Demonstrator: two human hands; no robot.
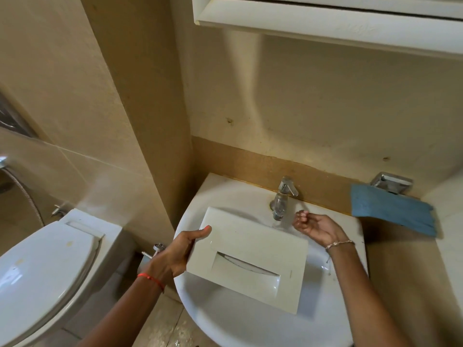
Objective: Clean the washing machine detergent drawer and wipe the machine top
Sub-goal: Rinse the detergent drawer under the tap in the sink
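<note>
The white detergent drawer (pixel 250 249) hangs over the white sink (pixel 225 321), its front panel with the recessed handle facing up. My left hand (pixel 175 251) grips the drawer's left edge, thumb on top. My right hand (pixel 315 225) hovers just right of the chrome tap (pixel 283 196), fingers loosely curled with nothing in them. A blue cloth (pixel 393 211) lies on the ledge to the right of the sink. The drawer's compartments are hidden under the panel.
A toilet (pixel 45 269) with its lid down stands at the left, with a spray hose (pixel 27 194) on the wall behind it. A white cabinet (pixel 325 18) hangs overhead. A chrome soap holder (pixel 390 182) sits behind the cloth.
</note>
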